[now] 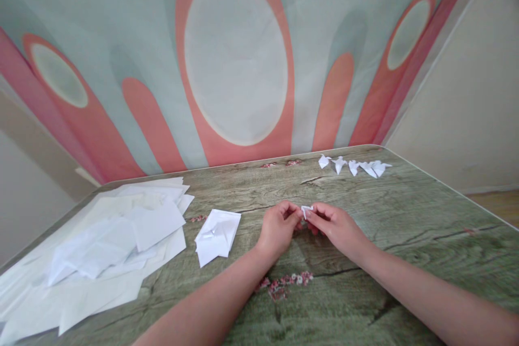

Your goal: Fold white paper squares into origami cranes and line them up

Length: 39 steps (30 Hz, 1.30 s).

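Small folded paper: white, tiny, with pointy bits, up between my two hands over the middle of the table. My fingers hide some of it, so I can't tell its whole shape.
Left hand: my thumb and pointer finger are pinched nearly together, and the other fingers are curled in. They are at the left side of the small folded paper and seem to have hold of its edge.
Right hand: my thumb is pressed on the right side of the same paper, with my fingers bent behind it. This hand is only a tiny bit apart, just enough for the paper.
Row of paper shapes: five little white folded ones, near the far edge on my right, lying close to each other.
Short stack of sheets: white and a bit crooked, near my left hand but not touching it.
Big paper pile: lots of white sheets, spread out messily on my left, on top of each other.
Table: grey-green, looks like wood, with dark crack lines.
Pink flowers: a picture on the table top, between my arms.
Wall cover: pale green-blue behind the table, with big orange shapes and white ovals.
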### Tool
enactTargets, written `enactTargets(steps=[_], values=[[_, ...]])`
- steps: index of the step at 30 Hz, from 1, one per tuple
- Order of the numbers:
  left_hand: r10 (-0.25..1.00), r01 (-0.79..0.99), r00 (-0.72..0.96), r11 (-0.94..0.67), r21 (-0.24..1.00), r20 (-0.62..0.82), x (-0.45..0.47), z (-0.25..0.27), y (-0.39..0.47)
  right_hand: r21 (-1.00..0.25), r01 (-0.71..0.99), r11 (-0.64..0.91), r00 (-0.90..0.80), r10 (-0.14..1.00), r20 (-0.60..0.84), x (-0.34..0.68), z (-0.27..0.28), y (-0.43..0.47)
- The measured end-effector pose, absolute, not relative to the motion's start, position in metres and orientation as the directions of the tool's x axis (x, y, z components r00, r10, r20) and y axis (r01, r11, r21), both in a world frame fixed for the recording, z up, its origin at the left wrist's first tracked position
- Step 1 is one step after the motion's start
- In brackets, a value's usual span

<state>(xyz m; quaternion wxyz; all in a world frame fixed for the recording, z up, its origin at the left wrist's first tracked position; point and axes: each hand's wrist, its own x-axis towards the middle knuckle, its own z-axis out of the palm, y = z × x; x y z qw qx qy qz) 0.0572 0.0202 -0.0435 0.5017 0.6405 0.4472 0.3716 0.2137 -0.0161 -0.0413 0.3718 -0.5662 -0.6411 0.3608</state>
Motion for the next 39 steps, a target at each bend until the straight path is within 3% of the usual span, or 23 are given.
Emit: enactTargets(steps=[6, 11, 17, 22, 26, 32, 35, 39], values=[[0.897, 0.110, 0.438, -0.118, 0.987, 0.058, 0.050, -0.037, 0.022, -0.671, 0.692, 0.264, -0.148, 0.963, 0.226, 0.218, -0.034, -0.020], [0.879, 0.141, 0.476, -0.072, 0.987, -0.004, 0.050, -0.037, 0.020, -0.581, 0.744, 0.329, -0.189, 0.939, 0.289, 0.221, -0.038, -0.021], [0.893, 0.105, 0.449, -0.035, 0.994, -0.016, 0.050, -0.042, 0.021, -0.581, 0.723, 0.373, -0.171, 0.912, 0.373, 0.222, -0.041, -0.020], [0.890, 0.171, 0.455, -0.132, 0.976, 0.041, 0.050, -0.044, 0.021, -0.580, 0.713, 0.393, -0.178, 0.902, 0.393, 0.221, -0.043, -0.020], [0.889, 0.349, 0.445, -0.283, 0.893, 0.108, 0.049, -0.039, 0.017, -0.556, 0.719, 0.416, -0.198, 0.891, 0.409, 0.220, -0.041, -0.021], [0.773, 0.535, 0.587, -0.593, 0.603, 0.239, 0.044, -0.025, 0.009, -0.477, 0.781, 0.404, -0.202, 0.885, 0.418, 0.218, -0.036, -0.026], [0.753, 0.575, 0.611, -0.635, 0.516, 0.245, 0.044, -0.023, 0.007, -0.440, 0.809, 0.390, -0.197, 0.885, 0.422, 0.216, -0.036, -0.028], [0.771, 0.596, 0.589, -0.617, 0.514, 0.243, 0.046, -0.025, 0.006, -0.423, 0.819, 0.388, -0.204, 0.886, 0.417, 0.214, -0.037, -0.028]])
